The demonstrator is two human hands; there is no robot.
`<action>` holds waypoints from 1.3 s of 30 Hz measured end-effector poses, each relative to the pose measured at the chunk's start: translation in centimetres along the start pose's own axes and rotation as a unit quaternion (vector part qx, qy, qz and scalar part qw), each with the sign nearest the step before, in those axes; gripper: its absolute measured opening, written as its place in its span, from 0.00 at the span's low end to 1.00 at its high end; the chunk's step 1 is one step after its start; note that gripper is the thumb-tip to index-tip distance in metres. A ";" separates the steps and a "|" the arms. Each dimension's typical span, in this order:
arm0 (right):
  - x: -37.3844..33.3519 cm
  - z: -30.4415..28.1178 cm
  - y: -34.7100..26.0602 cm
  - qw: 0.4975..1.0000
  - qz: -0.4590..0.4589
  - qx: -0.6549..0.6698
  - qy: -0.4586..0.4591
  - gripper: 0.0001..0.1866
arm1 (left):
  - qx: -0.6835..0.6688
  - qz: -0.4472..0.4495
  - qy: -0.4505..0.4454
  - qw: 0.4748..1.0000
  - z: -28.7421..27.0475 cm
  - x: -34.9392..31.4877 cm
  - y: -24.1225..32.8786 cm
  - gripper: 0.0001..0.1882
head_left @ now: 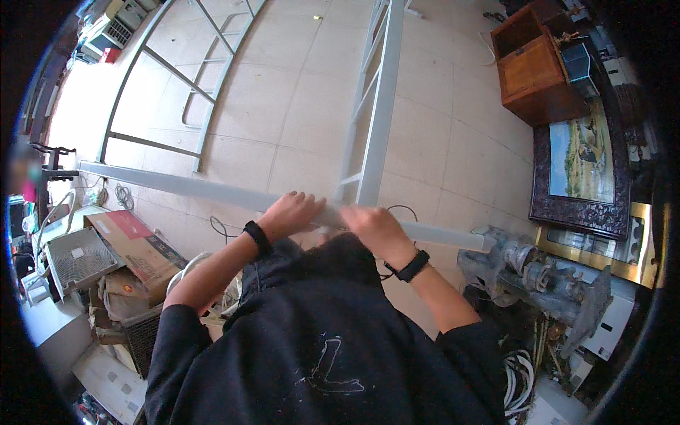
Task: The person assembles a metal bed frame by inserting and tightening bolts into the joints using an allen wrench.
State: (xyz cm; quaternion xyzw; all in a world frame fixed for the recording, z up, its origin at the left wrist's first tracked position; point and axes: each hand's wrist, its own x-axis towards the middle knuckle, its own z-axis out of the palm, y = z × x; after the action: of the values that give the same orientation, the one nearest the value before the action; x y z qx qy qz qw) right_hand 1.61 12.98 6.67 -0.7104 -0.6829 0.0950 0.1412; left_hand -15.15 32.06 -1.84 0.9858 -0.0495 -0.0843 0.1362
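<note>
Black shirt (319, 333) nearest the camera, with a thin white outline on the front. Just beyond, close to the waist, a long grey bar (205, 189), pale, straight and smooth, laid crosswise from far left to mid right. Left hand (290, 212) clasped over it, fingers bent across the far edge with little gap. Right hand (375, 230) close beside, blurred, balled over the same bar, fingers folded in; cannot tell how far the fingertips reach underneath. Black wristband (409, 265) on each wrist.

Crowding the bar's right end, a bulky plastic-wrapped machine (545, 276); cannot tell whether touching. Ahead on the pale tiled floor (432, 142), a braced metal frame (178, 74) at left, near ends close to the bar, and a ladder-like frame (382, 99) at centre, running straight away from just beyond the hands. On the left, a cardboard box (134, 248) with a red panel, beside a grey grilled unit (81, 262), and a cable coil (122, 197) behind. On the right, a brown wooden cabinet (531, 71), then a dark-framed landscape picture (581, 159). Low at right, a white hose coil (520, 382).
</note>
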 end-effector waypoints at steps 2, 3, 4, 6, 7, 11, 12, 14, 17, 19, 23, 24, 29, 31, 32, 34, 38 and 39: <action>-0.7 -0.5 1.7 0.999 0.046 0.013 0.010 0.03 | 0.007 0.001 -0.014 1.000 -0.1 0.7 0.0 0.36; -1.0 -0.2 2.5 0.999 0.030 0.046 0.004 0.02 | -0.002 0.001 -0.015 1.000 0.0 1.1 -0.1 0.35; -0.7 -0.4 2.2 0.999 0.017 0.023 -0.019 0.02 | -0.012 -0.001 -0.021 1.000 0.3 1.1 -0.1 0.35; 0.5 -0.8 1.6 0.998 -0.010 -0.021 -0.066 0.02 | -0.030 -0.003 -0.025 0.999 0.8 1.0 -0.2 0.34; 1.1 -0.8 0.9 0.995 -0.026 -0.034 -0.088 0.02 | -0.041 0.002 -0.021 0.999 1.1 1.1 -0.2 0.33; 4.3 0.6 -0.4 0.984 -0.085 -0.061 -0.146 0.03 | -0.078 -0.013 -0.037 0.996 0.4 1.4 0.1 0.33; 4.7 1.0 -0.1 0.982 -0.094 -0.059 -0.155 0.03 | -0.068 0.000 -0.037 0.997 0.3 1.6 0.1 0.33; 5.5 0.5 1.5 0.989 -0.064 0.018 -0.134 0.03 | -0.050 0.018 -0.038 0.998 0.5 1.4 0.0 0.33; 6.0 -3.0 2.8 0.987 0.010 0.086 -0.139 0.04 | -0.014 0.015 0.007 1.000 0.1 1.1 0.2 0.33; 6.0 -4.9 3.7 0.980 0.053 0.097 -0.168 0.04 | -0.024 0.018 0.013 0.999 0.2 1.1 0.0 0.32; 5.1 -5.4 4.6 0.974 0.059 0.102 -0.196 0.07 | -0.042 0.022 0.006 0.999 0.4 1.4 0.0 0.31; 4.7 -4.8 4.9 0.977 0.041 0.090 -0.188 0.07 | -0.036 0.024 0.007 0.999 0.5 1.5 0.0 0.31; 5.0 -4.8 4.2 0.980 0.015 0.066 -0.186 0.07 | 0.013 0.020 0.018 1.000 1.1 1.5 0.1 0.30; 5.0 -5.0 4.0 0.981 0.016 0.068 -0.180 0.06 | 0.004 0.021 0.034 0.999 1.0 1.4 0.1 0.30; 4.7 -5.0 4.0 0.982 0.015 0.067 -0.178 0.06 | 0.000 0.022 0.041 0.999 0.9 1.3 0.1 0.29; 4.3 -4.9 4.0 0.982 0.013 0.066 -0.174 0.06 | 0.018 0.022 0.041 0.999 0.6 1.2 0.2 0.29; 3.4 -4.4 4.2 0.988 0.008 0.066 -0.142 0.05 | 0.022 0.024 0.060 0.998 0.2 1.1 0.5 0.21; 3.3 -4.2 4.1 0.988 0.009 0.077 -0.135 0.05 | 0.027 0.020 0.055 0.998 0.3 1.0 0.5 0.24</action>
State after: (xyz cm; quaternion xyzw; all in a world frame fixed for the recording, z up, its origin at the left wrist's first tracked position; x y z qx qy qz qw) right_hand 7.04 15.91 9.49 -0.6844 -0.6797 0.2439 0.1007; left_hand -14.24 31.36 -2.15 0.9911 -0.0641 -0.0262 0.1136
